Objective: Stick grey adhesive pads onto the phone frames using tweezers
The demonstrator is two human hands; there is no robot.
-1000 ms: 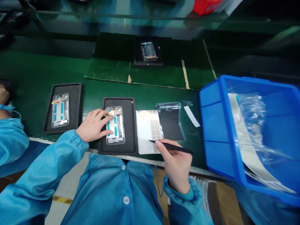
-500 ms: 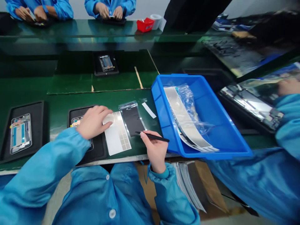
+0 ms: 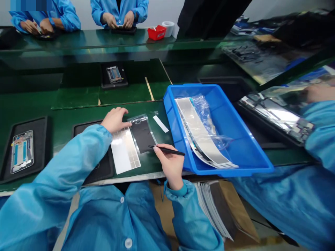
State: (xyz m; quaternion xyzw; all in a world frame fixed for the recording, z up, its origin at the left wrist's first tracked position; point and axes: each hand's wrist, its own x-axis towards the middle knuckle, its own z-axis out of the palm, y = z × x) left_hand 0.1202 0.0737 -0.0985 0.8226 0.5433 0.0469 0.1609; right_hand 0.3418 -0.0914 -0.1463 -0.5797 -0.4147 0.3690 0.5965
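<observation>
My left hand (image 3: 116, 119) lies with fingers apart over the top edge of a white sheet of stickers (image 3: 123, 153) with silvery squares. Its thumb reaches the upper left corner of a clear bag with a black sheet (image 3: 142, 136) in it. Black tweezers (image 3: 171, 151) are held in my right hand (image 3: 172, 166), their tips at the bag's lower right edge. Beneath my left forearm is a black tray (image 3: 106, 164); the sleeve hides most of the phone frame in it. A narrow white strip (image 3: 160, 124) lies right of the bag.
A blue bin (image 3: 251, 153) holding silvery sheets (image 3: 199, 129) and clear plastic stands at the right. Another phone frame (image 3: 22, 151) sits in a tray at the left, a further one (image 3: 114, 74) at the back. Co-workers' hands (image 3: 117, 21) work opposite; a co-worker's sleeve (image 3: 320, 129) is at the right.
My left hand has moved up and right along the sticker sheet, towards the bag's top corner. My right hand keeps the tweezers at the bag's edge. The view has shifted slightly.
</observation>
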